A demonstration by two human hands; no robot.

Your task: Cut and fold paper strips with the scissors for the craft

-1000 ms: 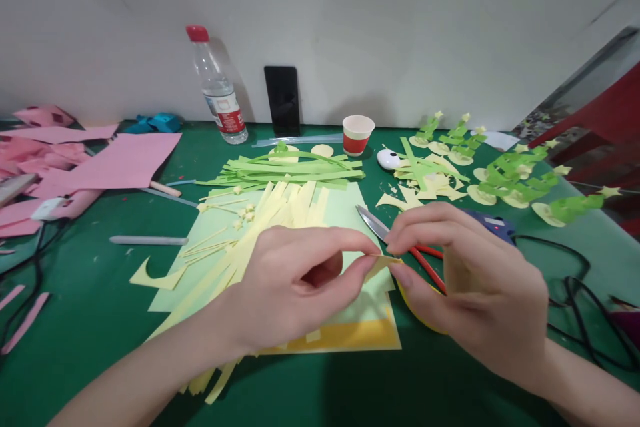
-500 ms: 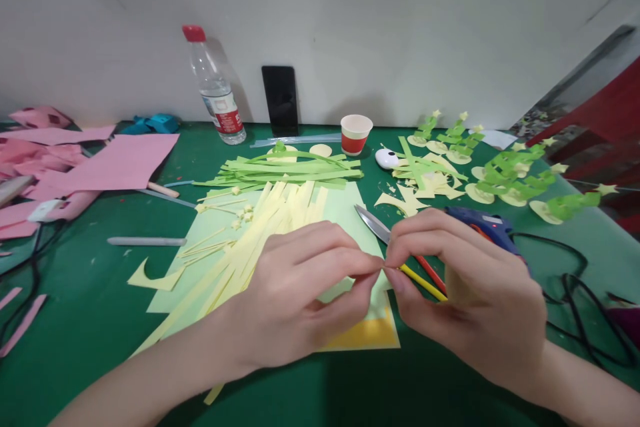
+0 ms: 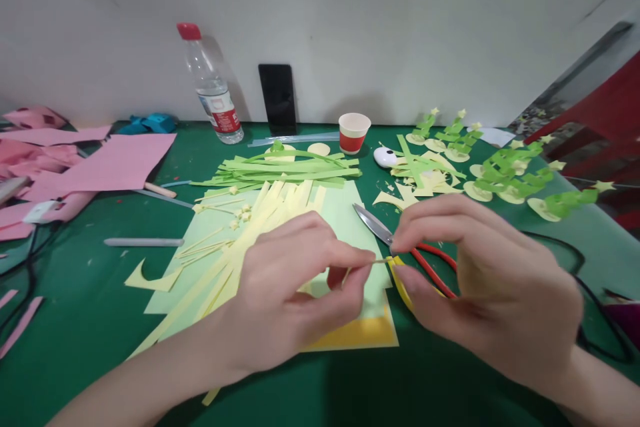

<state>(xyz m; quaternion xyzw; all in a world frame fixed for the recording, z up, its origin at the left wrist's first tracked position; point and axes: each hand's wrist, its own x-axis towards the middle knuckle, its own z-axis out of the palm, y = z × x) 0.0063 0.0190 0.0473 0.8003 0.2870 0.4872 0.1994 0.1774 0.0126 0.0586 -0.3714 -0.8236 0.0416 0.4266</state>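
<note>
Grip: left hand pinched shut, thumb against forefinger, on a thin paper strip. Strip's free end points toward the right hand, whose thumb and forefinger stand a little apart at that end. No hold seen there; whether a fingertip touches, cannot tell. Strip is up between the hands, over the edge of the pale green sheet, just beside the scissors.

Made up, by the look of it: several green paper spirals at right rear, on round pale bases, with small stars at their tips. Judged complete or close to it.

Part-way: small loose stars at the left of the sheet, near thin narrow stems, a few of which seem to carry a star at one end. The piece in hand reads as a small unfinished one; its final form cannot be told.

Unused: broad heap of yellow strips, bundle of green strips behind it, and a pale disc lying flat near the cup. Plenty of loose stock on the surface, so work looks well under way, not finished.
</note>
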